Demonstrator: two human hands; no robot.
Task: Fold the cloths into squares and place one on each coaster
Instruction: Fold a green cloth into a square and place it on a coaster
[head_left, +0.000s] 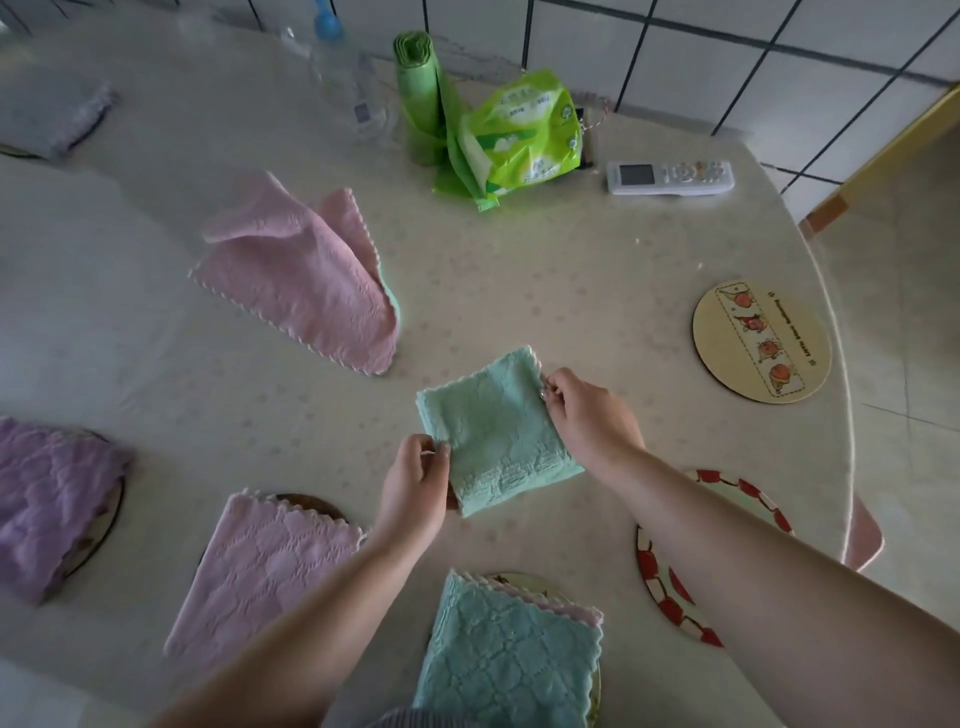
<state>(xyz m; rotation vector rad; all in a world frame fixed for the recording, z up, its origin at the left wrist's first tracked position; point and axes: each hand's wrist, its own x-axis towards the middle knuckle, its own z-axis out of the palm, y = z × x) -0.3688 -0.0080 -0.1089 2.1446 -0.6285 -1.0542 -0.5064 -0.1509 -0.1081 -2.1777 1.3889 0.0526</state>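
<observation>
Green cloth, folded square, is pinched at opposite edges by left hand and right hand; bare coasters (round cream coaster, red-patterned coaster) are found rightward, nearer the right hand.

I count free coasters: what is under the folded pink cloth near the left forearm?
Under the folded pink waffle cloth a dark round coaster shows only as a curved edge at the cloth's far corner. The rest of it is covered, so its pattern cannot be seen.

Folded green cloth (square), mid-table, between two bare coasters
</observation>
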